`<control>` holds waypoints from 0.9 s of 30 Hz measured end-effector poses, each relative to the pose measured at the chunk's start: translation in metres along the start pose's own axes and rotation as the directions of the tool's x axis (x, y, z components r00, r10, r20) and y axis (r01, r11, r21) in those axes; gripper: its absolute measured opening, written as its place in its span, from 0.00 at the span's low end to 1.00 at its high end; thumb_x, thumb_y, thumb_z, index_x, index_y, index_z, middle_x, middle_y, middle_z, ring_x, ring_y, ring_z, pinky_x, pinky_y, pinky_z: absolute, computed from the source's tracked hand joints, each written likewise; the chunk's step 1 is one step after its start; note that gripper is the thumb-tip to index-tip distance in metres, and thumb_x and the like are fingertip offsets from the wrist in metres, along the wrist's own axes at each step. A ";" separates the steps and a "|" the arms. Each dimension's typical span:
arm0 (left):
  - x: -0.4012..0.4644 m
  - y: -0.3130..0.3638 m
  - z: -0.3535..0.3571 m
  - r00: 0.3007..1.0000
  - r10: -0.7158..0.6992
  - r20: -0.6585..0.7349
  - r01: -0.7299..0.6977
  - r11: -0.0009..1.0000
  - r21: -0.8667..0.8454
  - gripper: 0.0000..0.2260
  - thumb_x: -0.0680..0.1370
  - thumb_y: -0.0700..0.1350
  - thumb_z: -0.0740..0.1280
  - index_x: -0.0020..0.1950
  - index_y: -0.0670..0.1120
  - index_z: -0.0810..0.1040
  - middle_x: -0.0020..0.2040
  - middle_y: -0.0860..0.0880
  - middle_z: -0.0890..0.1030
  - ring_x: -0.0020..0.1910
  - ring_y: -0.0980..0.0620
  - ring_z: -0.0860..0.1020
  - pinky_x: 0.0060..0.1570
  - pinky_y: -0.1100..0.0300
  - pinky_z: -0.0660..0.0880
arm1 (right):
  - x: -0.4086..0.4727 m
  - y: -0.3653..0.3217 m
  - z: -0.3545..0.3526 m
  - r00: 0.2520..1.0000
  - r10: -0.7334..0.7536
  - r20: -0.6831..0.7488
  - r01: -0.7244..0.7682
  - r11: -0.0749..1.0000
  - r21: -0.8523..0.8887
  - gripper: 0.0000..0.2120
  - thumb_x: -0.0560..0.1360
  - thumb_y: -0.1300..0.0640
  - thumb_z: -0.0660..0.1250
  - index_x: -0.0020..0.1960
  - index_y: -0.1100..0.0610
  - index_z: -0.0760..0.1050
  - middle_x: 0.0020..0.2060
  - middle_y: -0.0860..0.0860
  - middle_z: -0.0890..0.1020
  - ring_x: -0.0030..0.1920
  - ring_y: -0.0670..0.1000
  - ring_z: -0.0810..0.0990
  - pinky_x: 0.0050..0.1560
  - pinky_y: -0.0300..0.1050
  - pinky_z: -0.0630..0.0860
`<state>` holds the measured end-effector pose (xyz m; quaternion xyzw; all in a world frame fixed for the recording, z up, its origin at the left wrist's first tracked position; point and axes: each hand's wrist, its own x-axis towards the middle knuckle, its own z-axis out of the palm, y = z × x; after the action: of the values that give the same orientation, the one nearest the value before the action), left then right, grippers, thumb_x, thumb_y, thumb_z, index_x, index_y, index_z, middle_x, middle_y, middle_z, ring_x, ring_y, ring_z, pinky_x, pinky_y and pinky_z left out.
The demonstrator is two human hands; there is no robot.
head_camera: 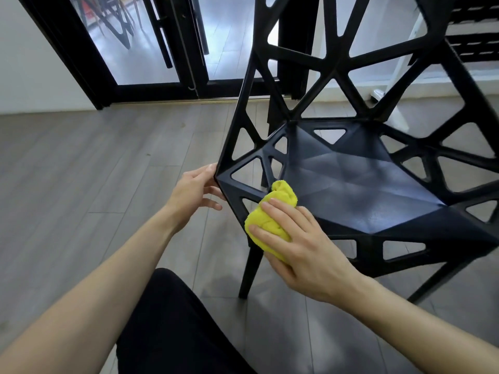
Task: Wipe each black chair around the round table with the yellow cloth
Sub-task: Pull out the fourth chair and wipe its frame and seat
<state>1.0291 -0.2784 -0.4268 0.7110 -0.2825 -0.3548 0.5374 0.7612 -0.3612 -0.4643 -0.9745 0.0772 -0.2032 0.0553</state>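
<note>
Grey floor (81,163) | left hand (193,188) grips chair (351,190) corner — right hand (294,238) clutches yellow cloth (270,225) against seat edge

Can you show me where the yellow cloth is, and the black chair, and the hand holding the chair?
yellow cloth (266,211): head view, bunched middle.
black chair (359,190): head view, seat surface.
left hand (193,191): head view, palm.
</note>
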 end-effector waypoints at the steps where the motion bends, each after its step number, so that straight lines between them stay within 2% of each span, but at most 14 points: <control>1: -0.001 0.000 0.001 1.000 0.011 -0.005 -0.011 1.000 0.010 0.18 0.90 0.51 0.58 0.64 0.47 0.86 0.50 0.42 0.87 0.43 0.46 0.84 0.40 0.50 0.83 | 0.012 -0.007 0.008 0.998 0.067 -0.013 -0.067 0.997 -0.034 0.22 0.86 0.46 0.59 0.77 0.50 0.73 0.80 0.59 0.67 0.82 0.62 0.62 0.73 0.65 0.65; 4: 0.000 0.002 -0.001 1.000 -0.008 -0.010 0.008 1.000 0.005 0.17 0.88 0.52 0.61 0.56 0.48 0.89 0.45 0.45 0.85 0.41 0.50 0.82 0.40 0.54 0.81 | 0.083 -0.049 0.036 0.953 0.301 -0.039 -0.303 0.952 -0.048 0.27 0.86 0.40 0.55 0.80 0.52 0.68 0.80 0.62 0.64 0.81 0.65 0.59 0.74 0.72 0.60; 6: 0.002 0.006 -0.003 0.998 -0.031 -0.061 0.031 0.999 0.014 0.18 0.87 0.54 0.64 0.46 0.51 0.90 0.41 0.48 0.83 0.39 0.52 0.82 0.40 0.57 0.79 | 0.111 -0.062 0.041 0.944 0.327 -0.044 -0.328 0.945 -0.017 0.26 0.86 0.42 0.54 0.78 0.54 0.69 0.80 0.62 0.64 0.82 0.64 0.59 0.74 0.73 0.58; 8: 0.004 0.008 -0.003 0.997 -0.005 -0.072 0.008 0.999 0.038 0.21 0.88 0.55 0.63 0.41 0.49 0.89 0.37 0.48 0.82 0.36 0.53 0.81 0.35 0.59 0.79 | 0.092 -0.051 0.032 0.968 0.246 -0.038 -0.248 0.967 -0.064 0.24 0.85 0.47 0.56 0.78 0.52 0.70 0.80 0.60 0.65 0.82 0.62 0.60 0.74 0.68 0.61; 11: 0.004 0.006 -0.001 0.996 0.065 -0.062 -0.059 0.995 0.086 0.19 0.89 0.54 0.63 0.49 0.44 0.88 0.41 0.42 0.86 0.38 0.48 0.84 0.34 0.55 0.82 | 0.013 -0.014 0.006 0.984 0.172 -0.039 -0.175 0.979 -0.100 0.22 0.81 0.51 0.62 0.75 0.48 0.76 0.77 0.56 0.72 0.79 0.58 0.67 0.68 0.61 0.68; 14: 0.005 -0.003 0.006 0.985 0.109 -0.130 -0.094 0.989 0.116 0.19 0.88 0.54 0.63 0.50 0.43 0.87 0.38 0.47 0.86 0.36 0.48 0.84 0.34 0.56 0.82 | -0.036 0.017 -0.017 0.919 0.361 -0.159 -0.378 0.922 -0.088 0.22 0.80 0.53 0.64 0.73 0.52 0.77 0.73 0.56 0.75 0.74 0.60 0.73 0.66 0.62 0.70; 16: 0.005 -0.008 0.013 0.976 0.137 -0.170 -0.114 0.984 0.136 0.20 0.89 0.54 0.63 0.48 0.42 0.86 0.36 0.48 0.85 0.34 0.49 0.83 0.33 0.56 0.82 | -0.010 -0.002 0.000 0.855 0.470 -0.219 -0.488 0.872 -0.032 0.24 0.79 0.55 0.65 0.74 0.59 0.72 0.69 0.58 0.77 0.68 0.64 0.75 0.63 0.65 0.71; 17: 0.004 -0.009 0.015 0.974 0.139 -0.181 -0.118 0.985 0.122 0.21 0.89 0.53 0.62 0.46 0.42 0.86 0.35 0.47 0.84 0.32 0.49 0.82 0.33 0.56 0.81 | 0.016 -0.020 0.014 0.856 0.461 -0.234 -0.480 0.877 -0.027 0.23 0.80 0.55 0.64 0.73 0.62 0.70 0.67 0.61 0.76 0.65 0.66 0.76 0.62 0.67 0.71; 18: 0.003 -0.009 0.017 0.972 0.138 -0.193 -0.121 0.988 0.095 0.21 0.89 0.53 0.62 0.46 0.41 0.85 0.34 0.47 0.84 0.31 0.50 0.81 0.32 0.55 0.79 | 0.044 -0.042 0.025 0.865 0.456 -0.207 -0.471 0.882 -0.024 0.23 0.81 0.54 0.63 0.73 0.63 0.68 0.69 0.63 0.75 0.67 0.67 0.75 0.63 0.69 0.70; 20: 0.001 -0.011 0.018 0.966 0.129 -0.225 -0.117 0.991 0.067 0.21 0.89 0.52 0.62 0.45 0.40 0.83 0.32 0.49 0.83 0.28 0.51 0.79 0.32 0.55 0.78 | 0.078 -0.067 0.037 0.865 0.488 -0.118 -0.489 0.872 0.021 0.25 0.82 0.48 0.59 0.74 0.62 0.69 0.76 0.63 0.70 0.76 0.66 0.67 0.70 0.70 0.65; 22: -0.001 -0.014 0.020 0.959 0.113 -0.262 -0.100 0.993 0.061 0.22 0.90 0.52 0.60 0.44 0.41 0.82 0.33 0.48 0.83 0.28 0.50 0.80 0.32 0.54 0.78 | 0.071 -0.057 0.032 0.904 0.415 -0.097 -0.416 0.909 0.017 0.25 0.82 0.46 0.59 0.75 0.56 0.71 0.79 0.58 0.68 0.79 0.61 0.64 0.72 0.67 0.65; 24: -0.004 -0.019 0.025 0.959 0.080 -0.274 -0.068 0.996 0.054 0.23 0.90 0.54 0.58 0.47 0.41 0.83 0.36 0.44 0.85 0.30 0.48 0.82 0.34 0.52 0.81 | 0.040 -0.021 0.018 0.916 0.389 -0.102 -0.392 0.920 -0.008 0.23 0.79 0.43 0.62 0.72 0.48 0.75 0.77 0.51 0.72 0.80 0.56 0.64 0.75 0.69 0.62; 25: -0.008 -0.022 0.029 0.962 0.069 -0.264 -0.056 0.997 0.056 0.24 0.90 0.55 0.57 0.49 0.41 0.84 0.38 0.42 0.86 0.32 0.47 0.84 0.37 0.49 0.83 | 0.026 0.006 0.011 0.886 0.454 -0.098 -0.458 0.889 -0.020 0.23 0.77 0.41 0.63 0.70 0.45 0.77 0.75 0.49 0.74 0.79 0.56 0.65 0.77 0.71 0.59; 27: -0.017 -0.025 0.040 0.974 0.062 -0.216 -0.057 0.998 0.031 0.22 0.91 0.54 0.53 0.57 0.42 0.83 0.43 0.41 0.88 0.39 0.43 0.88 0.41 0.47 0.85 | 0.019 0.067 -0.013 0.756 0.651 -0.071 -0.653 0.757 -0.012 0.22 0.76 0.42 0.62 0.66 0.47 0.81 0.68 0.51 0.80 0.74 0.60 0.69 0.77 0.66 0.62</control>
<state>0.9875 -0.2806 -0.4547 0.7431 -0.2478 -0.2553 0.5667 0.7643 -0.4308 -0.4544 -0.8807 0.4170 -0.2000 0.1024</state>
